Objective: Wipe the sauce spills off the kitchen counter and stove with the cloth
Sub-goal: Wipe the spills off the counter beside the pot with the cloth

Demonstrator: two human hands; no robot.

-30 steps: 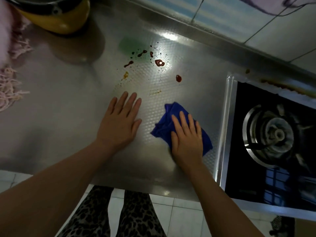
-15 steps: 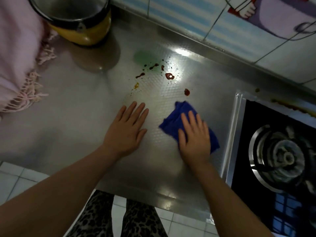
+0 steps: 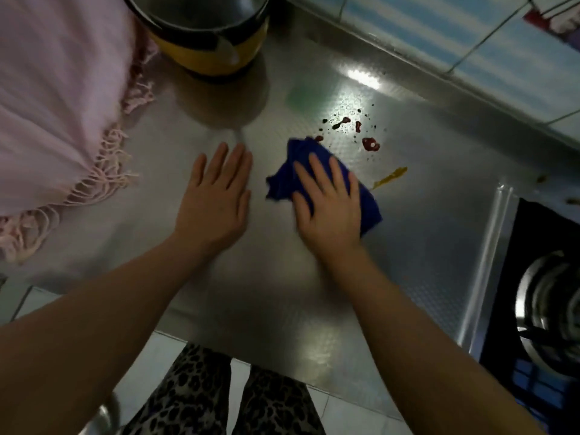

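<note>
Right hand (image 3: 326, 205) presses flat on crumpled blue cloth (image 3: 368, 205) mid-counter; left hand (image 3: 216, 196) rests flat, empty, beside it. Dark red sauce drops (image 3: 370, 144) toward the stainless steel counter (image 3: 282, 293) back edge and one yellow streak (image 3: 390, 176) remain; black gas stove (image 3: 546, 309) untouched.

Bare counter (image 3: 423, 246) right of cloth (image 3: 370, 208), yellow pot (image 3: 213, 54) blocking far left

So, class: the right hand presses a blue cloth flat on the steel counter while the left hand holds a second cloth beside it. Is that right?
Not quite. In the head view the left hand holds nothing; it lies flat and bare on the steel counter. The right hand does press the blue cloth down.
</note>
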